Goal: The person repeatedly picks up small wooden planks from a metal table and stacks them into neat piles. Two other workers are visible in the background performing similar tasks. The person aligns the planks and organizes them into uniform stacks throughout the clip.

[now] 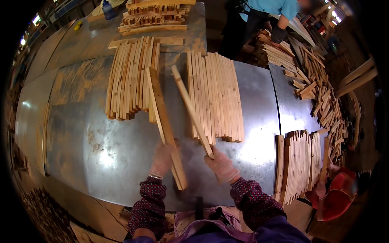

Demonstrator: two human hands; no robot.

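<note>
My left hand point(162, 158), in a pinkish work glove, grips a pair of long wooden slats point(161, 114) held together and pointing away from me over the metal table point(81, 133). My right hand point(221, 165), also gloved, holds a single thin wooden slat point(189, 105) by its near end, angled up to the left. The two bundles form a V above the table. Beyond the left slats lies a row of slats point(129, 79). Behind the right slat lies a wider row of slats point(219, 95), side by side.
A stack of slats point(156, 16) and a blue bottle point(107, 9) stand at the far end. Another row of slats point(298, 162) lies at the right edge near a red object point(338, 194). A person in a blue shirt point(271, 12) works beside a loose slat pile point(316, 81).
</note>
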